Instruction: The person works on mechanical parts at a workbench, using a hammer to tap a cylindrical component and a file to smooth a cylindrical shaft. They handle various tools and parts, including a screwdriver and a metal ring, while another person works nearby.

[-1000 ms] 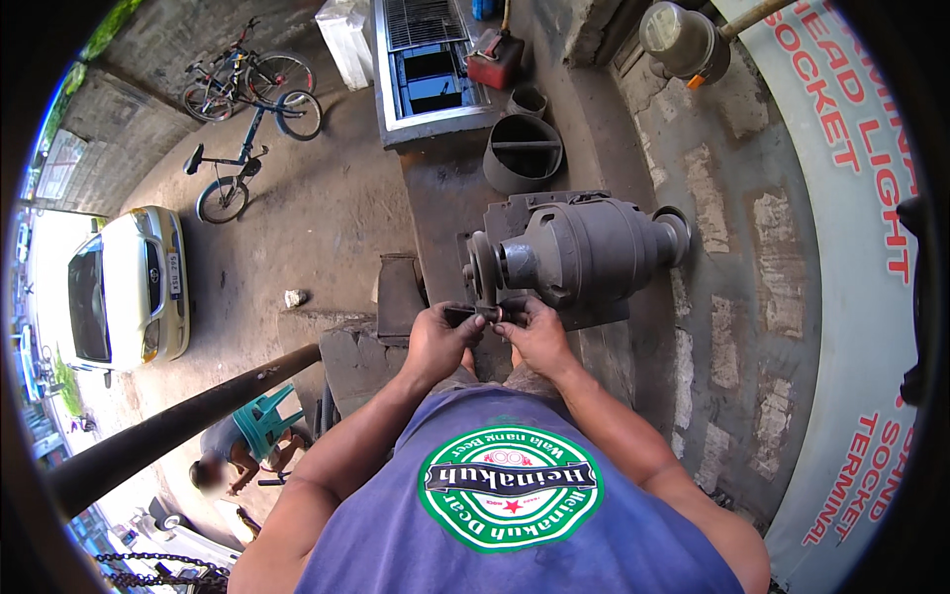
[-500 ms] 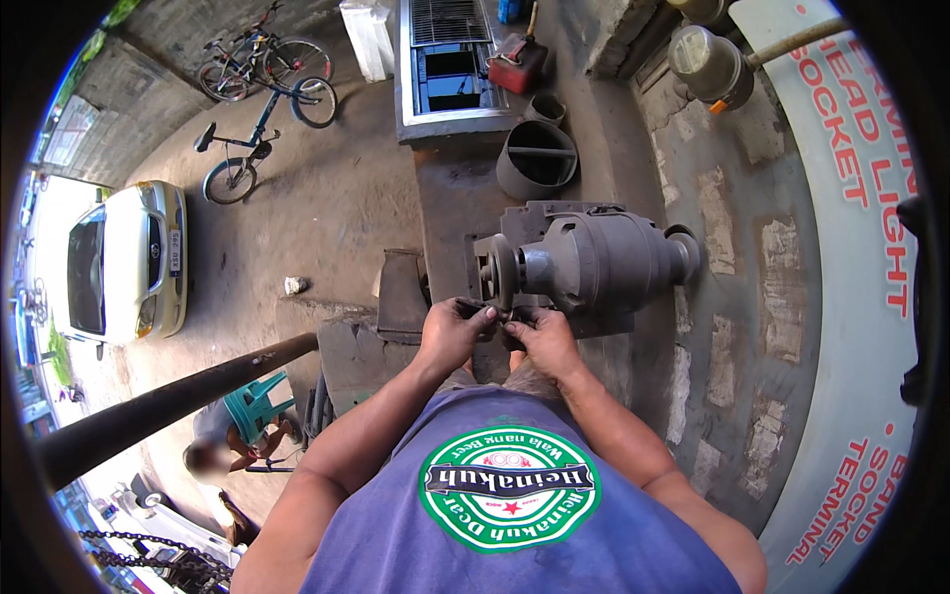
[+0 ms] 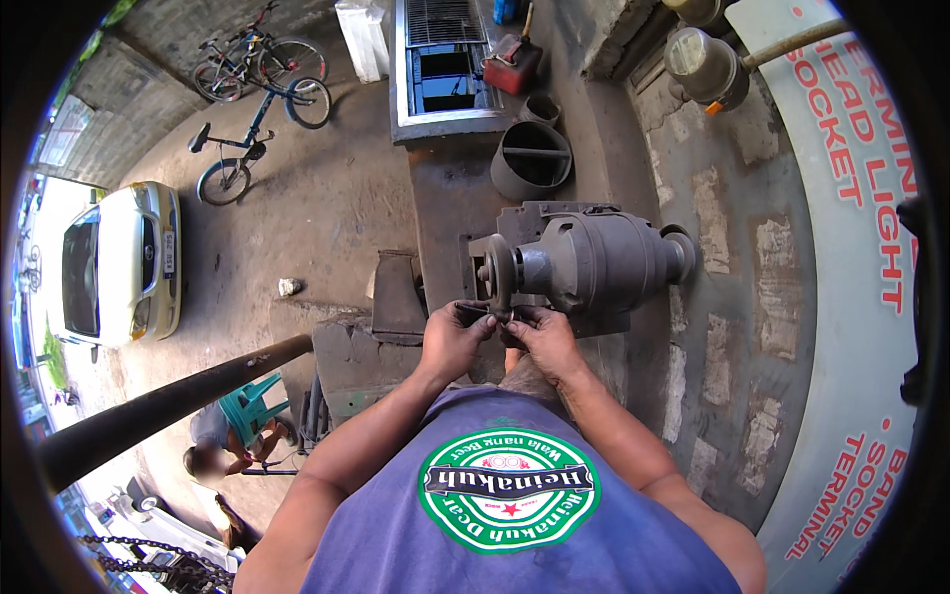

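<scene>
A grey bench grinder (image 3: pixel 594 262) stands on a dark workbench (image 3: pixel 445 198), its grinding wheel (image 3: pixel 498 272) facing left. My left hand (image 3: pixel 453 339) and my right hand (image 3: pixel 542 337) meet just below the wheel. Together they pinch a small dark metal piece (image 3: pixel 488 314) held up against the wheel's lower edge. Its shape is too small to tell. My forearms come up from my blue sleeveless shirt with a green round print.
A round metal tub (image 3: pixel 532 158) and a grey metal tray (image 3: pixel 445 59) sit farther along the bench. A red can (image 3: pixel 512 61) stands beside them. A dark pipe (image 3: pixel 168 406) crosses at lower left. Below, a cream car (image 3: pixel 124 262), bicycles (image 3: pixel 259 109) and a crouching person (image 3: pixel 213 445).
The view has shifted slightly, so the grinder sits a little higher in the picture. Both hands stay together under the wheel with the small piece.
</scene>
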{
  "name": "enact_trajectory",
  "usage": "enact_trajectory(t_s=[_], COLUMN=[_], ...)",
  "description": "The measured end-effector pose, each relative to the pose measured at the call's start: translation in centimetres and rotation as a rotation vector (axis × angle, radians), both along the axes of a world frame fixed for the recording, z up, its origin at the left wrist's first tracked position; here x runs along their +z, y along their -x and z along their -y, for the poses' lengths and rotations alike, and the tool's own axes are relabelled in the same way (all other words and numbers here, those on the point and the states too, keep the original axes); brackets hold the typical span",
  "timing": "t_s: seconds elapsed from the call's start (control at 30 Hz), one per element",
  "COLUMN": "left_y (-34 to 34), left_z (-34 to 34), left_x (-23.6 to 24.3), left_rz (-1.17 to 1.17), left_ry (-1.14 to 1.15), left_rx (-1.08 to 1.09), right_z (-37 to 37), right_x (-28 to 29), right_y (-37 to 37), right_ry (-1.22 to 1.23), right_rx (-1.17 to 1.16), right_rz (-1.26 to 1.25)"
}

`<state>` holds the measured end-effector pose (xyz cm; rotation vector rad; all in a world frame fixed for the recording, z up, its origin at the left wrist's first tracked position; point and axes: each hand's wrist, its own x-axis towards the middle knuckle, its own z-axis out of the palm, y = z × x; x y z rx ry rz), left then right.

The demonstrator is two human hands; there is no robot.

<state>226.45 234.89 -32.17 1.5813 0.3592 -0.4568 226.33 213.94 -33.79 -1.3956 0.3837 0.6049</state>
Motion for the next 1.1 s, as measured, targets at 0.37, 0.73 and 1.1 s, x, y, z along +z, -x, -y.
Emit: enact_trajectory(t_s=[0.37,0.73,1.1], left_y=[1.1,-1.0,-1.6], left_z=[-0.4,-0.3,-0.6], left_x=[0.9,-2.0,-2.4], left_rz=[-0.098,-0.207,-0.253], left_ry=[0.251,0.186,0.166], left_rx=[0.015,-0.047,-0.147], right_z=[-0.1,-0.5,-0.9], right_x=[1.5,-0.5,0.1], right_y=[1.8,1.5,1.2], right_ry=[0.443,0.449,0.473], right_rx=[0.038,0.025,-0.010], right_rz=[0.301,0.305,0.281])
